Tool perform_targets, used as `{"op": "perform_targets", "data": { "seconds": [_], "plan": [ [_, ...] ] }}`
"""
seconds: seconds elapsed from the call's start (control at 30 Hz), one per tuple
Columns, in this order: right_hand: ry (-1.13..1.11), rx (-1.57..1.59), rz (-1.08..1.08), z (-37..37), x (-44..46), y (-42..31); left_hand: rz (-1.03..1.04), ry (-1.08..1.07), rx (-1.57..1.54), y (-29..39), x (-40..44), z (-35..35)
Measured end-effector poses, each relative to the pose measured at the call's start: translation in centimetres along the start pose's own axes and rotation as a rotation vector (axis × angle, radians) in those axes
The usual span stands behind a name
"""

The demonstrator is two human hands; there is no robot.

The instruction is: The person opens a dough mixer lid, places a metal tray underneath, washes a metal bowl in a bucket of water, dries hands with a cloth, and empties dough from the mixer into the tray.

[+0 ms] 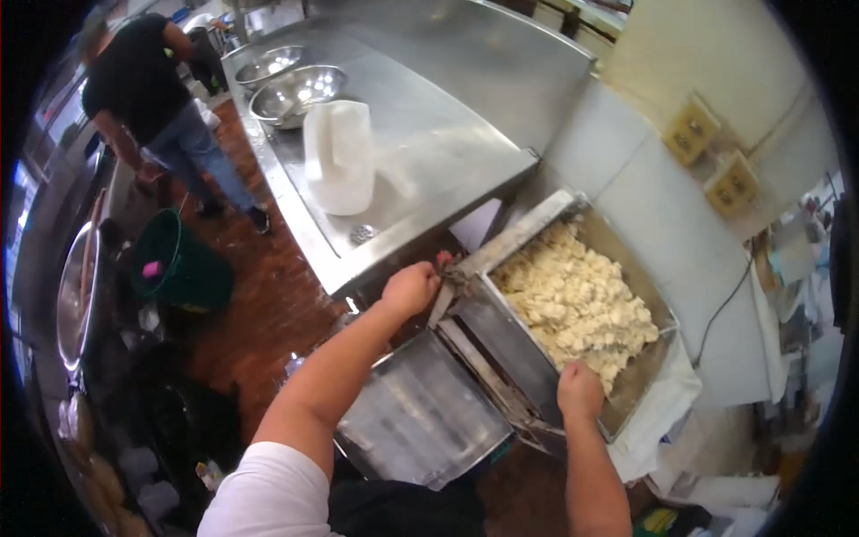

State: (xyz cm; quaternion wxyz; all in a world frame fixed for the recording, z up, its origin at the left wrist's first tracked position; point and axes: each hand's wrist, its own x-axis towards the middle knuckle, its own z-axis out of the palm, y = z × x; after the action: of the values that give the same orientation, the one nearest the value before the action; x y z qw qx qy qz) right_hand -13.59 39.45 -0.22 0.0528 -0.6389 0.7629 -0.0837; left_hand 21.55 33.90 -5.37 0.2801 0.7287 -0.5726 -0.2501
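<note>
A metal bin holds a heap of pale, crumbly dough. My left hand is closed at a lever-like metal part on the machine's left side, beside a small red knob; exactly what the fingers grip is hidden. My right hand is closed in a fist over the bin's near edge, at the lower end of the dough; what it holds, if anything, is hidden. Below the bin, a flat metal tray lies between my forearms.
A steel counter carries a white plastic jug and two metal bowls. A person in a black shirt stands at the upper left, near a green bucket. Wall outlets are at the right.
</note>
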Motion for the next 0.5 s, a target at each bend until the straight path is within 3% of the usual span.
{"op": "perform_targets", "data": {
  "seconds": [0.13, 0.3, 0.33, 0.37, 0.5],
  "plan": [
    [0.003, 0.019, -0.017, -0.3, -0.1, -0.4, -0.233, 0.116, -0.460, -4.7, 4.0, 5.2],
    [0.035, 0.001, -0.029, 0.3, 0.1, 0.0, -0.457, 0.033, -0.906, 0.1, 3.9, 4.0],
    [0.034, -0.001, -0.028, 0.1, 0.1, -0.1, -0.394, -0.027, -0.875, -1.8, 5.0, 5.4],
    [0.033, -0.003, -0.029, -0.1, 0.0, -0.3, -0.389, 0.175, -0.733, -1.9, 5.3, 7.0],
    [0.029, 0.058, -0.053, 0.0, -0.1, -0.2, -0.439, 0.120, -0.969, -1.7, 5.7, 6.4]
  ]
}}
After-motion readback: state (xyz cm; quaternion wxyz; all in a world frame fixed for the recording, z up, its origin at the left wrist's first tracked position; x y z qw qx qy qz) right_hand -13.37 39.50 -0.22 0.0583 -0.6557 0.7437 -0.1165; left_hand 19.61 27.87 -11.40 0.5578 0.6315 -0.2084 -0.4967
